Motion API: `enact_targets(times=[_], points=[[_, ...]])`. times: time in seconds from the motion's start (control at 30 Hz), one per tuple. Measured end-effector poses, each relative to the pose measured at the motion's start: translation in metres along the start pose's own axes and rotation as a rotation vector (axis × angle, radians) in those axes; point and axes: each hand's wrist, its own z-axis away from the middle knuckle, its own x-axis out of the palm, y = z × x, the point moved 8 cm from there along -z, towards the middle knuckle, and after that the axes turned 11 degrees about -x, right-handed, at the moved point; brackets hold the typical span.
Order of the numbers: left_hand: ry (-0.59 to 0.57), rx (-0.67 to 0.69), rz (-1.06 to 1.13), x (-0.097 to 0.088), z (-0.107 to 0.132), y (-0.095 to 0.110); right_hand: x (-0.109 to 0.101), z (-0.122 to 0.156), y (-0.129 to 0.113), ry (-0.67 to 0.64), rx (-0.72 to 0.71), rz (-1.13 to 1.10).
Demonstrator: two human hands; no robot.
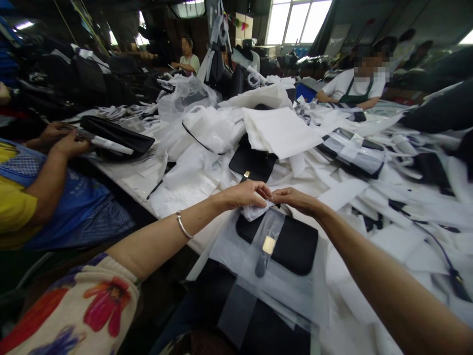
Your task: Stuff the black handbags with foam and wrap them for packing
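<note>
My left hand (252, 194) and my right hand (291, 198) meet at the top edge of a black handbag (299, 244). The fingers of both pinch a crumpled piece of thin white wrapping (255, 211) there. A translucent strip runs down the bag's front over a gold clasp (268, 245) and a dark tab. Translucent sheets (236, 254) lie beneath this bag, with a larger black piece (273, 320) below them, close to me. Just beyond my hands is another black bag (253, 162) with a small gold fitting.
White sheets (281, 130) and foam strips heap over the table. A wrapped black bag (353, 150) lies at right. On the left, a co-worker's hands (70, 143) hold a black bag (116, 135). Another person (354, 88) works across the table.
</note>
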Motion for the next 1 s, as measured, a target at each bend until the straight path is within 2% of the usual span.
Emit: enact_targets(times=[0.17, 0.23, 0.3, 0.4, 0.5, 0.57, 0.63, 0.73, 0.8, 0.83, 0.87, 0.9, 0.97, 1.0], points=[[0.178, 0.065, -0.006, 0.018, 0.026, -0.007, 0.004, 0.019, -0.018, 0.143, 0.015, 0.299], [0.243, 0.096, -0.068, 0.024, 0.037, -0.013, 0.020, 0.034, -0.030, 0.152, -0.010, 0.522], [0.291, 0.112, -0.092, 0.029, 0.046, -0.021, 0.044, 0.047, -0.037, 0.106, -0.025, 0.752], [0.254, 0.088, -0.186, 0.040, 0.051, -0.034, 0.072, 0.061, -0.032, 0.057, 0.016, 0.961], [0.207, 0.092, -0.436, 0.048, 0.054, -0.034, 0.086, 0.064, -0.026, 0.083, -0.011, 1.108], [0.210, 0.109, -0.584, 0.044, 0.059, -0.028, 0.089, 0.065, -0.024, 0.111, -0.050, 1.172], [0.238, 0.126, -0.643, 0.032, 0.071, -0.020, 0.088, 0.065, -0.024, 0.135, -0.056, 1.191], [0.425, 0.154, -0.578, -0.009, 0.111, -0.020, 0.085, 0.068, -0.034, 0.190, -0.066, 1.181], [0.615, 0.078, -0.521, -0.042, 0.152, -0.045, 0.090, 0.073, -0.054, 0.235, -0.146, 1.167], [0.653, -0.016, -0.475, -0.053, 0.172, -0.069, 0.096, 0.077, -0.066, 0.253, -0.203, 1.153], [0.618, -0.135, -0.404, -0.059, 0.189, -0.100, 0.102, 0.083, -0.079, 0.266, -0.263, 1.131], [0.535, -0.250, -0.313, -0.057, 0.204, -0.134, 0.109, 0.090, -0.091, 0.276, -0.318, 1.100], [0.332, -0.441, -0.102, -0.038, 0.229, -0.201, 0.119, 0.111, -0.112, 0.316, -0.404, 1.014], [0.275, -0.470, 0.007, -0.026, 0.238, -0.225, 0.120, 0.123, -0.119, 0.362, -0.418, 0.960]])
